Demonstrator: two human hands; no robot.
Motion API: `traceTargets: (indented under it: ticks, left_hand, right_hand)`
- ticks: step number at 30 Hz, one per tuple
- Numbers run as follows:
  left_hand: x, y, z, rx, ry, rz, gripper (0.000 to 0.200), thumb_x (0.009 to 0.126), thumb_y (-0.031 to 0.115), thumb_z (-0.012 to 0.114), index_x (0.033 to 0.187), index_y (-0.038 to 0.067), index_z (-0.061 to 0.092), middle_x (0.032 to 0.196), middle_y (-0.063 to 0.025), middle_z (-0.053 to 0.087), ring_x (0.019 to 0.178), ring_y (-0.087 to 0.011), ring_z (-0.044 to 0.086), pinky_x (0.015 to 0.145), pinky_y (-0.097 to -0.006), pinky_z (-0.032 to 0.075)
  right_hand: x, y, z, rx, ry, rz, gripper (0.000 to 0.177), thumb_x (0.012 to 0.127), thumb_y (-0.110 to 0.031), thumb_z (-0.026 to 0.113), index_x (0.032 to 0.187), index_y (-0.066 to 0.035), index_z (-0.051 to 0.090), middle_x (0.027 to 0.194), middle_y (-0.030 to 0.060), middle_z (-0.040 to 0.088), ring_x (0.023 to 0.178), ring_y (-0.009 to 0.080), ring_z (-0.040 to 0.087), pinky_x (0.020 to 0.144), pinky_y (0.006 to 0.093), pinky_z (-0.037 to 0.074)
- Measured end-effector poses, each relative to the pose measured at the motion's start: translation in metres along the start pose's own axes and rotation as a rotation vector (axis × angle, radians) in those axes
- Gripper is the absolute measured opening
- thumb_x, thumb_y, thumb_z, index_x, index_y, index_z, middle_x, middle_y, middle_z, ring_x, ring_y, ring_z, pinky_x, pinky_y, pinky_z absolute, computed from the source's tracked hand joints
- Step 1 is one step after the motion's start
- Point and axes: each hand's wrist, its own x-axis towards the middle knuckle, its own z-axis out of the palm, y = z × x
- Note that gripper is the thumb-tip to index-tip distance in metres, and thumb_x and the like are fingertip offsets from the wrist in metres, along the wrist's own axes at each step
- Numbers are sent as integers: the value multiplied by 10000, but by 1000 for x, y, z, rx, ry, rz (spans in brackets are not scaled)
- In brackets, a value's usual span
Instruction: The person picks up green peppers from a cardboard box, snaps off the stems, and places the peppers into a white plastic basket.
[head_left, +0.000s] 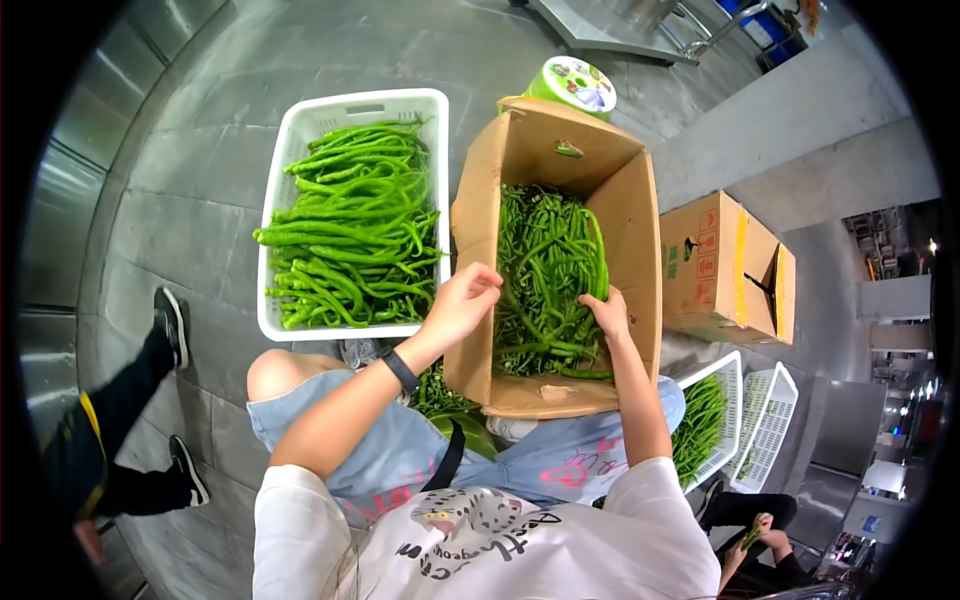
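Note:
My right hand (608, 314) is inside the cardboard box (625, 225), its fingers closed on a long green chili pepper (601, 255) that stands up along the box's right side. Many more long green peppers (545, 245) and stem bits fill the bottom of the box. My left hand (463, 303) is by the box's left rim with its fingers pinched together; whether anything is in them does not show. Left of the box, a white plastic crate (272, 230) holds green peppers (350, 230) laid mostly crosswise.
A second cardboard box (700, 265) with yellow tape stands at right. White crates (733, 430) with peppers are at lower right, near a person holding green pieces (752, 532). A green tub (572, 88) stands behind the box. Another person's legs (140, 420) are at left.

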Motion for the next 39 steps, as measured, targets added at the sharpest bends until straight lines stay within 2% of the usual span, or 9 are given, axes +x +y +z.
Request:
traceTargets:
  ticks: [5, 9, 18, 22, 25, 28, 30, 35, 39]
  left_hand:
    - [1, -6, 9, -241, -64, -12, 124, 861, 98, 548, 966, 33, 563, 922, -69, 615, 834, -156, 601, 752, -270, 489]
    - [-4, 2, 17, -483, -270, -362, 172, 937, 173, 484, 994, 20, 538, 988, -107, 615, 874, -172, 622, 803, -295, 519]
    - [-16, 6, 51, -1084, -451, -646, 849, 838, 687, 382, 1268, -43, 317, 1109, -224, 555, 1018, -320, 587, 910, -441, 476]
    - [-19, 26, 56, -1050, -297, -639, 393, 842, 446, 621, 802, 58, 579, 888, -75, 621, 820, -168, 606, 816, -309, 499]
    - [5, 11, 58, -998, -289, -650, 192, 802, 191, 662, 828, 29, 562, 779, -78, 594, 710, -148, 584, 652, -282, 500]
    - [21, 14, 50, -1054, -204, -693, 161, 781, 55, 627, 920, -4, 571, 810, -95, 595, 700, -183, 597, 624, -300, 523]
    - [30, 28, 47, -1040, -192, -644, 200, 779, 49, 624, 966, -3, 577, 821, -84, 601, 707, -178, 603, 671, -290, 527]
    - [48, 51, 39, -878, -83, -209, 298, 752, 4, 646, 1044, -4, 587, 953, -68, 634, 766, -158, 619, 733, -288, 525]
    - [48, 65, 32, -646, -137, 27, 410, 734, -12, 647, 1129, -2, 536, 1083, -102, 618, 838, -165, 620, 787, -308, 519]
  right_hand:
    - [-43, -85, -30, 304, 24, -99, 249, 766, -110, 687, 979, 9, 639, 906, 71, 674, 870, 134, 609, 785, 275, 464]
    - [-66, -135, -34, 697, 94, -191, 136, 824, -48, 649, 938, -1, 590, 945, 86, 648, 896, 144, 596, 860, 282, 433]
    - [-174, -172, 32, 849, 200, -361, 216, 854, 10, 584, 1052, -26, 507, 1089, 89, 539, 1172, 264, 467, 1019, 421, 335]
    - [-197, -163, 49, 637, 103, -566, 385, 799, -90, 672, 1105, -37, 444, 1197, 123, 500, 1210, 278, 430, 1030, 425, 325]
    - [-201, -169, 44, 529, 32, -636, 572, 766, -92, 693, 1253, -27, 398, 1292, 130, 449, 1176, 241, 455, 1011, 381, 357]
    - [-220, -193, 13, 959, -362, -142, 838, 698, -77, 771, 1388, -70, 295, 1361, 71, 367, 1222, 199, 403, 1003, 334, 361]
    - [-214, -173, 4, 745, -399, -343, 931, 665, -13, 772, 1423, -90, 237, 1412, 57, 301, 1243, 180, 378, 980, 346, 390]
    - [-182, -93, -21, 819, -589, 61, 701, 725, 89, 608, 1362, -67, 362, 1338, 106, 427, 1175, 189, 479, 935, 337, 435]
    - [-139, -72, -44, 317, -155, -17, 276, 839, -33, 595, 1114, -19, 587, 1019, 61, 622, 934, 119, 574, 815, 243, 460]
